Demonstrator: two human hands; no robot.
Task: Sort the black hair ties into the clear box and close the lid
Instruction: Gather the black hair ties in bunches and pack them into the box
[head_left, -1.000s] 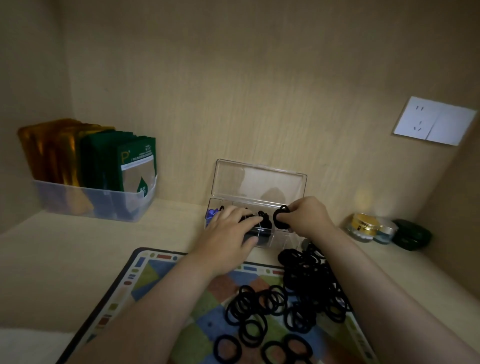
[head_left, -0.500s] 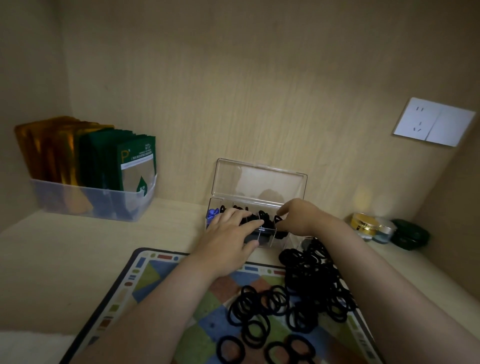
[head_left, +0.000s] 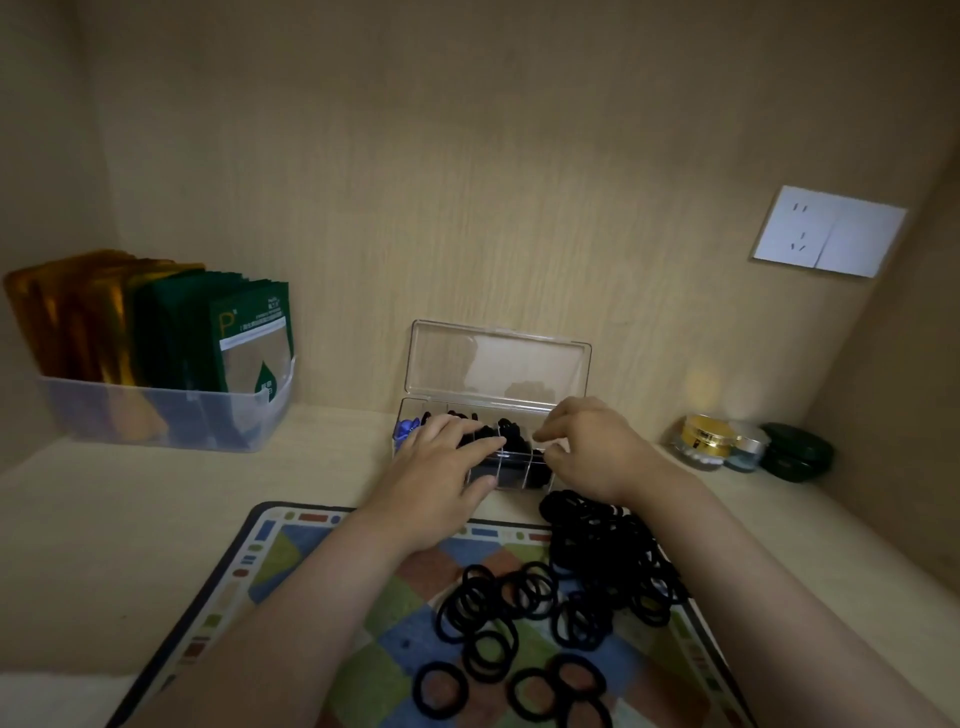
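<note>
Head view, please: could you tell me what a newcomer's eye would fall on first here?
The dark heap of black hair ties on the patterned mat in the foreground draws the eye first. Just behind it, the left hand and right hand meet at the clear box, whose lid stands open against the back wall.

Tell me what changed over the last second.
The right hand lowered the black hair tie it pinched into the clear box and let go; its fingers are now apart and empty. The left hand stayed on the box, the lid open, the loose hair ties on the mat unmoved.
</note>
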